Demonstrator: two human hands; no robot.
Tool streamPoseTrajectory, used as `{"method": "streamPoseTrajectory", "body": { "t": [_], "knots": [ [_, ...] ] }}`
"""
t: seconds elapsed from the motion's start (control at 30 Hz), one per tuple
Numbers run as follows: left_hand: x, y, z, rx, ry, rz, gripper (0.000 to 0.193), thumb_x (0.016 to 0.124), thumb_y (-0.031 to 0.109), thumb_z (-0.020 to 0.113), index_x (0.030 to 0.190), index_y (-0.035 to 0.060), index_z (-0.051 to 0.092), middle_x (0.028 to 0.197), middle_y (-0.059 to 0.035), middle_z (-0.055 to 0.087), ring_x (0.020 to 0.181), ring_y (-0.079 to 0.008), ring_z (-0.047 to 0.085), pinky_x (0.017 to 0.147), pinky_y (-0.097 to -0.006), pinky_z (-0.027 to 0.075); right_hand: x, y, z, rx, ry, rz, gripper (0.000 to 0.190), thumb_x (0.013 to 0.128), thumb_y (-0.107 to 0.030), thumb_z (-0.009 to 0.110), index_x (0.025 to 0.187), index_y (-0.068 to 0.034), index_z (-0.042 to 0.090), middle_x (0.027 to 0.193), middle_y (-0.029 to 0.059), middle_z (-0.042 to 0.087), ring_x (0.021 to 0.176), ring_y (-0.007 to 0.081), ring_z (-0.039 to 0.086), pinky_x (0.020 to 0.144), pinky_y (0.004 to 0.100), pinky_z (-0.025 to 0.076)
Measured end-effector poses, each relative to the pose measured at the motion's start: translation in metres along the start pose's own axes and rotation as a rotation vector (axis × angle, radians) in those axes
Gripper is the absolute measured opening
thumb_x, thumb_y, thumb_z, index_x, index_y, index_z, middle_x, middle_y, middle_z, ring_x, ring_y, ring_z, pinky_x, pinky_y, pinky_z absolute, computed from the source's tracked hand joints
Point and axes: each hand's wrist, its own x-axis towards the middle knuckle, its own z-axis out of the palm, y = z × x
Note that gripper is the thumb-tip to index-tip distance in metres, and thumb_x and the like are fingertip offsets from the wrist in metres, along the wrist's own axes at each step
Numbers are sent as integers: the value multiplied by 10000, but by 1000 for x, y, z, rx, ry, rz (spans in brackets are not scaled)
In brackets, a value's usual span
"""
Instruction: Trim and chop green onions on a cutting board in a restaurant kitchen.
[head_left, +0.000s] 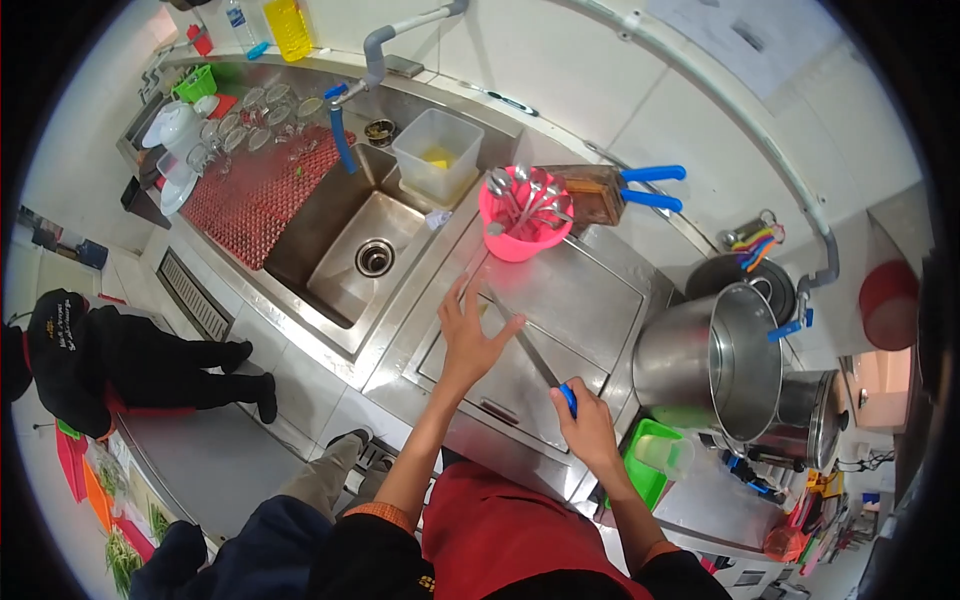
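My right hand (589, 424) is closed around the blue handle of a knife (536, 356), whose long steel blade points up and left over the stainless steel counter lid (555, 409). To its left, my left hand (472, 330) is spread near the blade's far end, fingers apart, with nothing seen in it. Whether a fingertip touches the blade cannot be told. Beyond both hands stands a pink plastic container (517, 244) full of metal spoons and other cutlery. Behind that, two blue-handled knives (652, 187) rest in a wooden holder (592, 196) by the wall.
A steel sink (375, 225) with a clear plastic tub (439, 150) lies to the left, beside glasses on a red mat (247, 195). Large steel pots (675, 360) and a green tray (649, 450) are at right. One person (135, 360) stands at far left; another is close at my left.
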Motion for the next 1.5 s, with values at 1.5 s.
{"method": "streamPoseTrajectory", "body": {
  "t": [1.5],
  "knots": [
    [285, -84, -198, -446, 736, 361, 406, 1012, 173, 651, 1389, 59, 553, 1118, -109, 626, 1062, -203, 598, 872, -367, 516, 90, -108, 67, -620, 234, -355, 366, 904, -360, 743, 1054, -66, 583, 937, 124, 632, 884, 333, 667, 741, 481, 467]
  ]
}}
